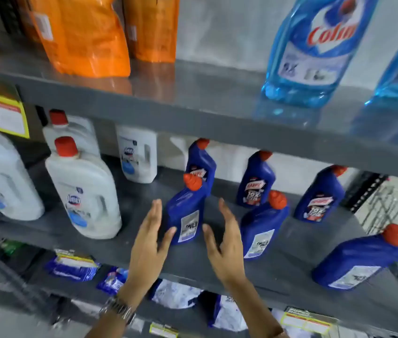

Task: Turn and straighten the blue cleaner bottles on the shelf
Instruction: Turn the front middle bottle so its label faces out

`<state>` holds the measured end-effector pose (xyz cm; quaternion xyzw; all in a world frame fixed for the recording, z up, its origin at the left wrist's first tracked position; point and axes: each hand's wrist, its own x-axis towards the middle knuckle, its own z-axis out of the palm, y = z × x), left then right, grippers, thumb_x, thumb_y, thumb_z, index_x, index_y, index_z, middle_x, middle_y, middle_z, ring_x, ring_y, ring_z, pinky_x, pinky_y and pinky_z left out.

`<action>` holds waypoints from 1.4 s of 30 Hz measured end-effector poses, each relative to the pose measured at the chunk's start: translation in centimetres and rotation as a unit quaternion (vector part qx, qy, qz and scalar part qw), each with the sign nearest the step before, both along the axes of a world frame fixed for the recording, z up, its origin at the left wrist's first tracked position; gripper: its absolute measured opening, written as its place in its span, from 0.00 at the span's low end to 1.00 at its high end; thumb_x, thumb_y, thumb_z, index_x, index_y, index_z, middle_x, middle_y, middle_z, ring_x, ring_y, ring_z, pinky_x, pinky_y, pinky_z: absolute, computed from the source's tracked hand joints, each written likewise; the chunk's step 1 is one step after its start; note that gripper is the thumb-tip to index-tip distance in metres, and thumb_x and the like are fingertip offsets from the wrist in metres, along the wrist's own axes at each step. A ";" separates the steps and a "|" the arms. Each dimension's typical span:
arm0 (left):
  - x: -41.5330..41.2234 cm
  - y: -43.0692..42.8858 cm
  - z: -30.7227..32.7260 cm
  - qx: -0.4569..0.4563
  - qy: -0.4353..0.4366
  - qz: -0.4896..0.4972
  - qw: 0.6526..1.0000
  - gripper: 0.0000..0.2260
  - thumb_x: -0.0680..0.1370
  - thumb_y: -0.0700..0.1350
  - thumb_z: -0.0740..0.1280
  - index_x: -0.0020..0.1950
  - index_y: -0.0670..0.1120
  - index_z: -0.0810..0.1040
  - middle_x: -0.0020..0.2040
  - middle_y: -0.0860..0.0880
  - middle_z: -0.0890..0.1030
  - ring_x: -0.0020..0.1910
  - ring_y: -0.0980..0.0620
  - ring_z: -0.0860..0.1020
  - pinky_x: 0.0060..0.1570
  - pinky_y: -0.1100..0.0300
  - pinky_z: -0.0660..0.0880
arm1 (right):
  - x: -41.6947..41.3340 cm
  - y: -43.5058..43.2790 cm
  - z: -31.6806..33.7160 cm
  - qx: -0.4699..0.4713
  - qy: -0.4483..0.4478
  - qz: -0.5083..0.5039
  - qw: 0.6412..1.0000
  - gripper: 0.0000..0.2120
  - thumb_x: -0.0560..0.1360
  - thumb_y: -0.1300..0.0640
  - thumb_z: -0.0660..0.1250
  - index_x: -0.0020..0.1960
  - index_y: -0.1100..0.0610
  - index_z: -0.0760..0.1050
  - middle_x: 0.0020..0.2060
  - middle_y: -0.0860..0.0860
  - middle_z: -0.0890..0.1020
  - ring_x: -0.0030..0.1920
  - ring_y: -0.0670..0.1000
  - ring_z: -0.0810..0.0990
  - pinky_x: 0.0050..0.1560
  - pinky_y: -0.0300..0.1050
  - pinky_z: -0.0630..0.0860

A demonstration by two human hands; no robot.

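Left hand (150, 237) and right hand (224, 240) nearest the lens, both spread flat with fingers extended, palms facing each other, bracketing the front blue bottle (187, 215) on the middle shelf (125, 250). Left thumb tip looks to touch the bottle's lower left edge; right hand sits just beside its right side, contact unclear through motion blur. Neither is closed round anything, so no real grasp. A wristwatch (117, 311) is on the left wrist. This bottle shows its back label, as do the next front bottle (262, 230) and the far-right bottle (361, 259), which leans hard to the left. Three rear bottles (256, 181) show printed front labels. White jugs (83, 193) stand to the left, well apart from the blue ones. Risks, as I judge them: the bottle is narrow with an angled neck and red cap (192, 182), so a push from one palm only could tip it back into the bottle just behind, which stands near enough to knock over. Twisting with flat palms instead of a closed grip could let smooth plastic slip and leave it half turned. It also stands near the shelf's front edge, so dragging it forward could drop it. The right forearm could brush the next front bottle when swinging across.
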<state>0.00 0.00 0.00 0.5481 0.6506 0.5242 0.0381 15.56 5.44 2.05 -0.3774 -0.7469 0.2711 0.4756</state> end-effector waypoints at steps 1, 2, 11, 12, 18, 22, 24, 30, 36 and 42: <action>-0.1 0.5 -0.4 -0.019 -0.028 -0.008 0.999 0.29 0.76 0.59 0.59 0.73 0.58 0.48 0.72 0.55 0.59 0.69 0.65 0.56 0.65 0.71 0.56 | -0.5 1.0 -0.5 -0.043 0.013 0.009 0.999 0.29 0.75 0.47 0.63 0.72 0.43 0.54 0.71 0.42 0.64 0.71 0.43 0.64 0.71 0.43 0.63; -0.2 1.2 -1.0 -0.041 -0.062 -0.018 0.997 0.30 0.76 0.57 0.61 0.72 0.58 0.48 0.71 0.55 0.61 0.68 0.63 0.59 0.64 0.72 0.57 | -1.1 1.7 -0.6 -0.093 0.035 0.024 0.995 0.30 0.75 0.51 0.65 0.72 0.45 0.54 0.69 0.40 0.65 0.70 0.46 0.65 0.70 0.46 0.65; -1.4 3.6 -4.3 -0.048 -0.233 -0.104 0.966 0.20 0.74 0.41 0.65 0.62 0.58 0.67 0.54 0.69 0.79 0.54 0.69 0.76 0.53 0.74 0.72 | -1.6 5.9 -2.0 -0.220 0.101 0.123 0.962 0.20 0.74 0.67 0.65 0.65 0.60 0.68 0.58 0.51 0.78 0.53 0.39 0.79 0.51 0.32 0.75; -1.5 3.7 -3.9 -0.048 -0.246 -0.119 0.961 0.21 0.74 0.39 0.65 0.64 0.54 0.68 0.52 0.71 0.79 0.53 0.69 0.76 0.52 0.74 0.72 | -1.7 5.9 -1.8 -0.222 0.109 0.122 0.961 0.19 0.74 0.66 0.65 0.64 0.60 0.68 0.59 0.55 0.78 0.53 0.41 0.79 0.51 0.33 0.75; -3.6 4.6 1.0 -0.019 -0.225 -0.195 0.954 0.33 0.66 0.61 0.70 0.65 0.45 0.68 0.53 0.69 0.80 0.55 0.65 0.77 0.51 0.72 0.74 | -1.1 5.3 3.0 -0.152 0.132 0.150 0.968 0.24 0.73 0.58 0.66 0.67 0.61 0.66 0.62 0.59 0.75 0.59 0.49 0.78 0.53 0.36 0.76; -3.6 4.7 4.5 -0.041 -0.226 -0.252 0.940 0.28 0.69 0.53 0.68 0.67 0.49 0.65 0.54 0.68 0.79 0.57 0.62 0.77 0.51 0.72 0.73 | -0.4 5.0 7.2 -0.119 0.126 0.199 0.965 0.21 0.72 0.59 0.65 0.63 0.58 0.67 0.58 0.53 0.77 0.58 0.48 0.78 0.54 0.40 0.77; -3.6 4.7 4.9 -0.049 -0.235 -0.270 0.933 0.26 0.71 0.47 0.66 0.68 0.45 0.65 0.53 0.67 0.80 0.56 0.62 0.77 0.51 0.72 0.73 | -0.1 5.0 7.9 -0.118 0.105 0.212 0.964 0.19 0.71 0.58 0.66 0.61 0.54 0.66 0.57 0.51 0.78 0.58 0.49 0.79 0.55 0.42 0.77; -0.4 3.4 1.9 0.016 -0.257 -0.128 0.958 0.21 0.74 0.43 0.66 0.66 0.50 0.68 0.57 0.52 0.77 0.56 0.61 0.76 0.48 0.71 0.75 | -0.1 4.4 5.8 -0.122 0.085 0.131 0.980 0.21 0.70 0.61 0.71 0.60 0.52 0.69 0.54 0.48 0.80 0.55 0.49 0.80 0.52 0.43 0.79; 4.7 2.3 -0.5 0.057 -0.181 -0.043 0.981 0.29 0.68 0.45 0.74 0.66 0.48 0.68 0.56 0.53 0.71 0.56 0.60 0.75 0.52 0.64 0.77 | -1.9 3.2 3.4 -0.063 0.076 -0.008 0.995 0.21 0.69 0.60 0.72 0.59 0.54 0.70 0.47 0.41 0.79 0.51 0.46 0.81 0.49 0.48 0.80; 3.9 3.4 0.5 0.084 -0.234 -0.009 0.969 0.30 0.63 0.39 0.76 0.62 0.50 0.71 0.56 0.53 0.76 0.55 0.58 0.77 0.43 0.62 0.80 | -2.8 2.7 4.4 -0.046 0.071 0.039 0.996 0.20 0.65 0.55 0.75 0.55 0.52 0.74 0.49 0.48 0.83 0.51 0.44 0.81 0.51 0.42 0.79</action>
